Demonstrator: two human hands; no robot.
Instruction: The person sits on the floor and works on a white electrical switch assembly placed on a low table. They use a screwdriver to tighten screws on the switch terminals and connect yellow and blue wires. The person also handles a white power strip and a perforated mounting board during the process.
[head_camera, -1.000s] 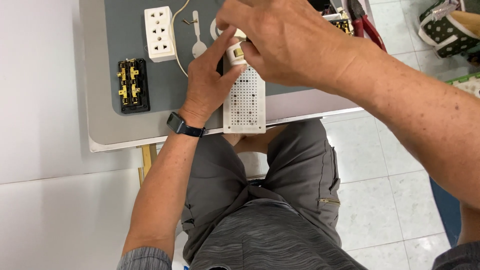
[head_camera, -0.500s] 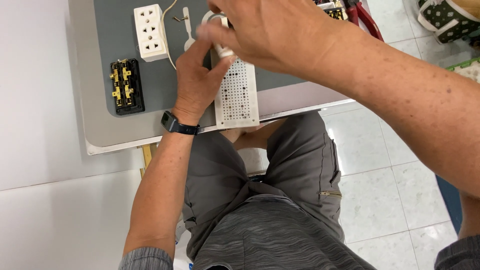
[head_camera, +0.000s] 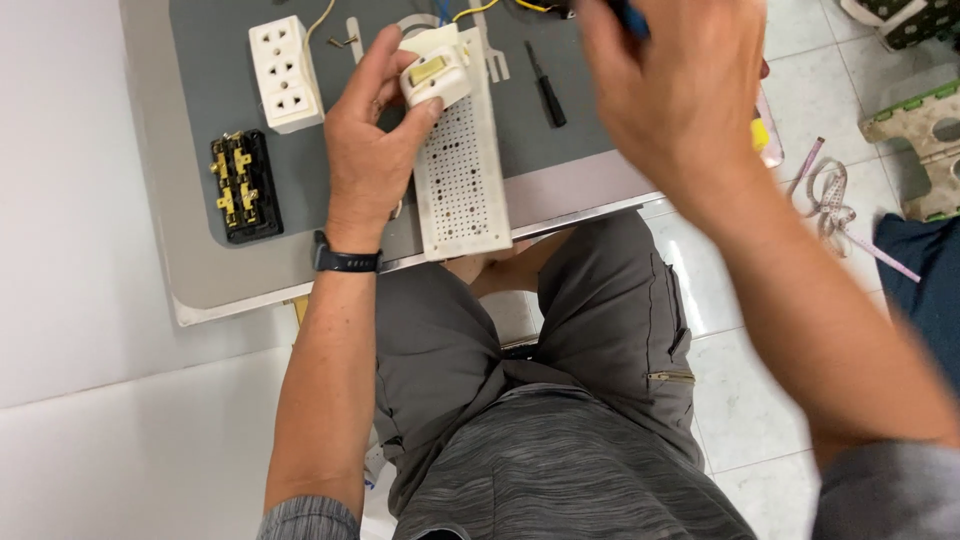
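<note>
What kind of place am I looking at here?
Probably a small home or hobby electrical workbench: a grey table on a tiled floor, with a socket strip, a screwdriver and a perforated mounting board.

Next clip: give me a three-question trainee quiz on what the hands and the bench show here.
1. True or false: the left hand grips the cream switch with the yellowish rocker at the top of the white perforated board.
2. Which lies left of that hand? A) black terminal block with brass contacts B) small black screwdriver
3. Fill in: the white triple socket block lies on the ___ mat.

Key: 1 true. 2 A. 3 grey.
The right hand is blurred, holding something blue that cannot be made out.
</note>
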